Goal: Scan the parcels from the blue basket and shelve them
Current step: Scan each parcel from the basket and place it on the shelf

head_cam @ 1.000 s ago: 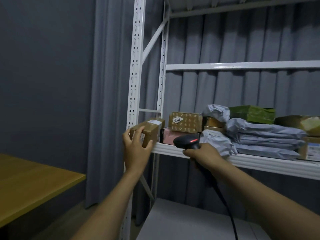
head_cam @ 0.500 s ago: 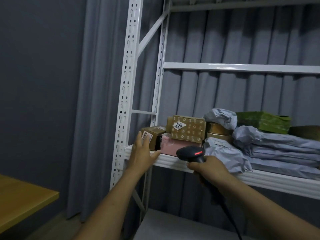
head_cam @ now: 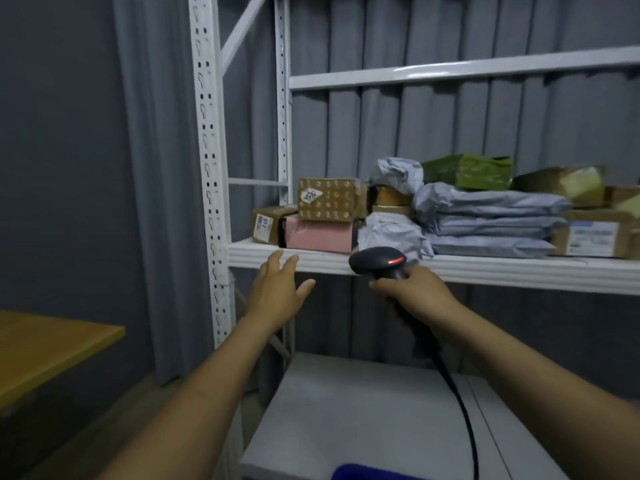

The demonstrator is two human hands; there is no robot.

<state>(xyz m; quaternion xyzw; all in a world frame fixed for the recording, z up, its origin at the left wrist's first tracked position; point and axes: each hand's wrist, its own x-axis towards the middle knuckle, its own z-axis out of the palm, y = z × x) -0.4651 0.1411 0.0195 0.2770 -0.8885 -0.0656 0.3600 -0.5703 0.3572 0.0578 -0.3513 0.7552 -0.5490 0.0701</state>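
1. The left hand (head_cam: 277, 296) hovers at the near edge of the white shelf (head_cam: 485, 268), below its left end. The fingers are straight and spread apart, holding nothing. Whether the fingertips touch the shelf lip cannot be told.
2. The right hand (head_cam: 412, 292) has its fingers curled tight round the handle of a black scanner (head_cam: 379, 263). The scanner head points left and shows a red light. Its black cable (head_cam: 460, 403) runs down to the bottom edge of the view.
3. A small brown box (head_cam: 270, 225) with a white label stands at the far left end of the shelf, just above the left hand and apart from it.
4. Just right of it, touching, lies a pink box (head_cam: 318, 237), with a patterned brown box (head_cam: 330, 199) marked "220" on top.
5. Further right, a crumpled grey bag (head_cam: 391, 237) sits at the shelf front, behind the scanner head. Beside it is a stack of flat grey mailers (head_cam: 485, 216), with a green parcel (head_cam: 467, 171) on top.
6. More cardboard boxes (head_cam: 588, 237) stand at the right end.
7. A sliver of the blue basket (head_cam: 367, 474) shows at the bottom edge, near the viewer, on the grey lower shelf (head_cam: 363, 410).
8. A wooden table (head_cam: 52, 348) is at the left, well apart from the rack.
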